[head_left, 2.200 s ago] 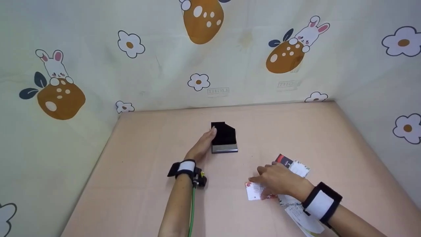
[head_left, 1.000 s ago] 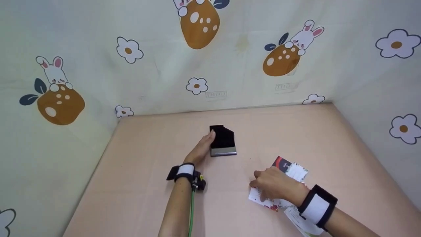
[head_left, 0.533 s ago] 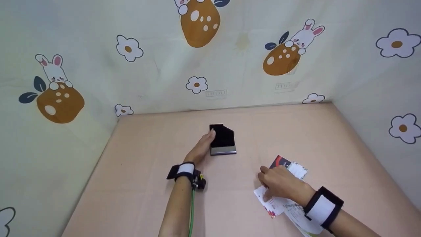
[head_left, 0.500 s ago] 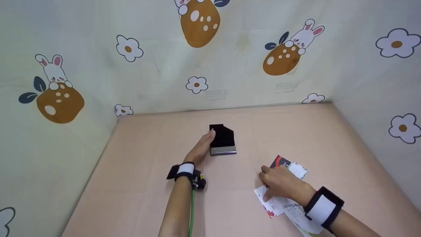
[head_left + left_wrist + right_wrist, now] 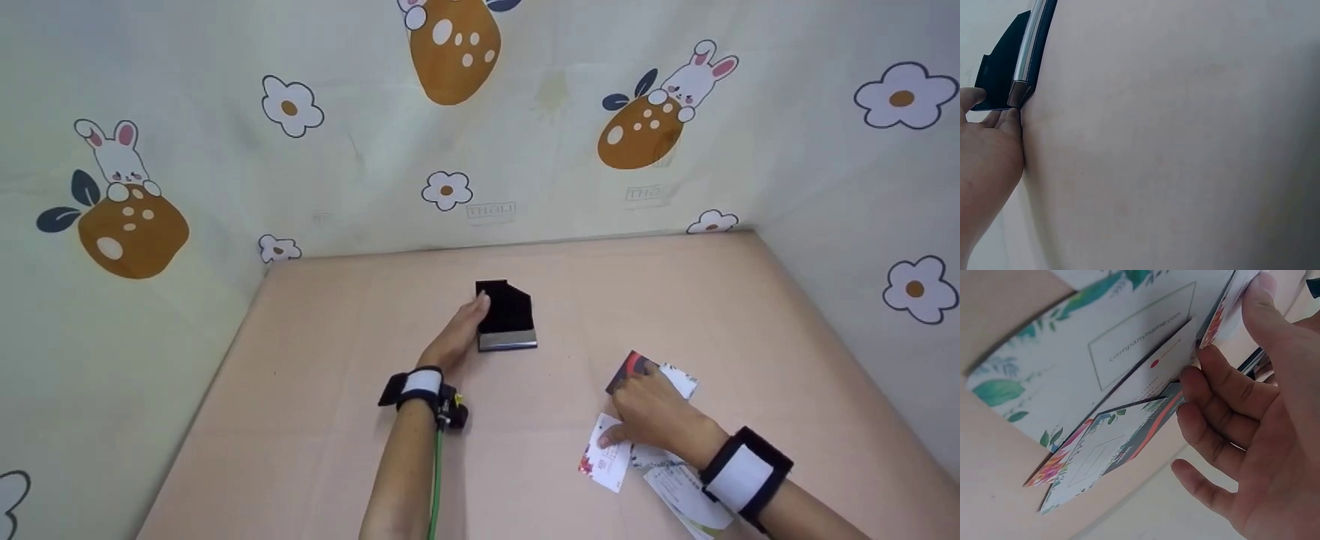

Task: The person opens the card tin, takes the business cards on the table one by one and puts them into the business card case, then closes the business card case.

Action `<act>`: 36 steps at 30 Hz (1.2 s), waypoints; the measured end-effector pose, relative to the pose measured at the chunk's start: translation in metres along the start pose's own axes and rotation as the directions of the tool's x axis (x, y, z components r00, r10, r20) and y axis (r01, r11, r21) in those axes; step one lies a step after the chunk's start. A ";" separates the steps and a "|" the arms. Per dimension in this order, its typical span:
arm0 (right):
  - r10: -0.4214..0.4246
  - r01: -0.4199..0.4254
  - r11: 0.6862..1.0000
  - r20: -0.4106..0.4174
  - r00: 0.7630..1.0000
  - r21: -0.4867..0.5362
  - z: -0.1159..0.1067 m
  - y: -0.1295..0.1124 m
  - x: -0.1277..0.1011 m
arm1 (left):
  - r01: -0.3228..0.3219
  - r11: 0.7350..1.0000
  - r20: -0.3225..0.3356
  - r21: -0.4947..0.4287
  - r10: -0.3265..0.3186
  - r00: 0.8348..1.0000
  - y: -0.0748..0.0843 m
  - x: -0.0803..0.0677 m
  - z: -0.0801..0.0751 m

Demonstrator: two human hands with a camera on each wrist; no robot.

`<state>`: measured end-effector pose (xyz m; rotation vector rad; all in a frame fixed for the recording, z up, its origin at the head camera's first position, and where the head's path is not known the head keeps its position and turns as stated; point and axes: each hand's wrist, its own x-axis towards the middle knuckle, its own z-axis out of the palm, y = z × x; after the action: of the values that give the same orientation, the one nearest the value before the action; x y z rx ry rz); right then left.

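My left hand (image 5: 454, 336) holds the left edge of a black business card case (image 5: 508, 311) with a silver strip along its near end. In the left wrist view the thumb lies over the flap of the card case (image 5: 1005, 70) and the other fingers are at its lower end. My right hand (image 5: 664, 416) pinches a white business card (image 5: 611, 472) with a red floral corner. Seen from the right wrist, that business card (image 5: 1224, 320) sits between thumb and index finger, tilted off the table; the remaining fingers curl loosely above other cards.
Around the right hand lie a dark card with a red stripe (image 5: 624, 373), a leaf-patterned white card (image 5: 684, 382) and a white card with a green edge (image 5: 686, 499), partly overlapping. The pink tabletop (image 5: 337, 322) meets a patterned cloth wall (image 5: 360, 202) at the back and sides.
The right hand has shifted slightly right and turned the white card, so it now stands more lengthwise toward the near edge. The left hand and card case keep their place.
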<state>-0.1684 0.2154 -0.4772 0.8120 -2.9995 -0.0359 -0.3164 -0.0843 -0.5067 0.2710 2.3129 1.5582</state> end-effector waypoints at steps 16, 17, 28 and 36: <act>-0.074 0.073 0.997 -0.052 0.996 -0.005 -0.008 0.005 -0.003 | 0.006 1.000 -0.005 0.004 -0.006 1.000 0.002 0.000 0.000; -0.099 0.098 0.995 -0.066 0.993 -0.005 -0.010 0.007 -0.003 | 0.007 1.000 -0.006 0.010 -0.007 1.000 0.002 0.001 0.000; -0.236 0.222 0.966 0.092 0.967 0.136 -0.019 0.007 -0.007 | -0.013 1.000 -0.006 0.011 0.013 1.000 0.002 0.000 0.000; -0.213 0.163 0.953 0.183 0.960 0.254 -0.016 0.010 -0.008 | 0.004 1.000 -0.013 0.000 -0.004 1.000 0.002 -0.002 0.001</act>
<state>-0.1662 0.2279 -0.4608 1.1890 -3.1492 0.2539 -0.3140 -0.0831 -0.5045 0.2569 2.3218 1.5623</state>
